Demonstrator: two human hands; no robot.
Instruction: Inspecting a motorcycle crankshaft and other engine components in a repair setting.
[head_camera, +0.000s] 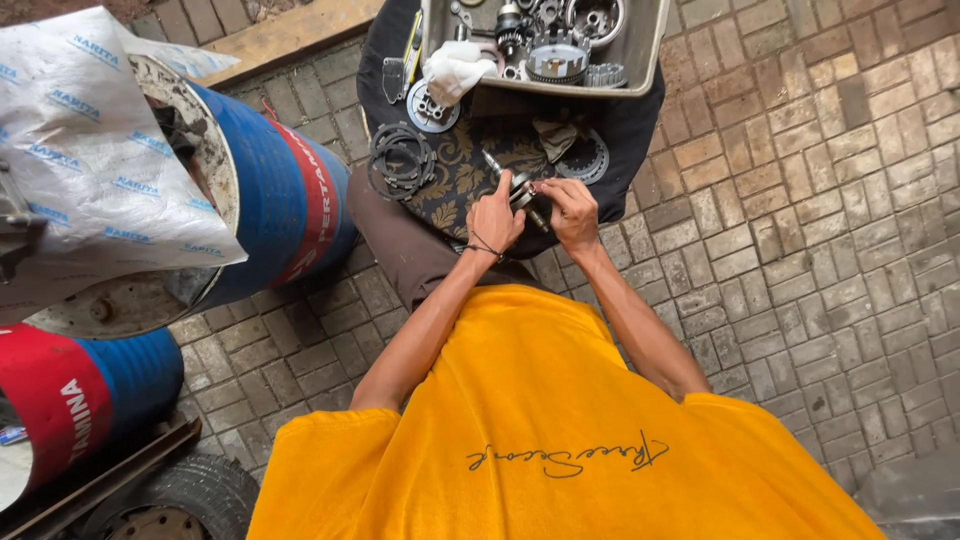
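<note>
Yellow shirt (540, 420) nearest; left hand (494, 218), right hand (573, 212) both pinch metal shaft (522, 193) between them.

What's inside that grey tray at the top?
The tray holds metal engine parts: a toothed gear, a round hub, smaller bits, and a white rag draped over its near edge. Whatever lies beneath the rag and the piled parts is covered.

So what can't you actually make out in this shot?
All in the head view:
- The small metal part between the left hand and right hand: fingers cover most of it, so its kind is unclear.
- The tray of engine parts: cut off by the top edge.
- The tyre: cut by the bottom edge.
- The drum's inside: hidden under a white sack.
</note>
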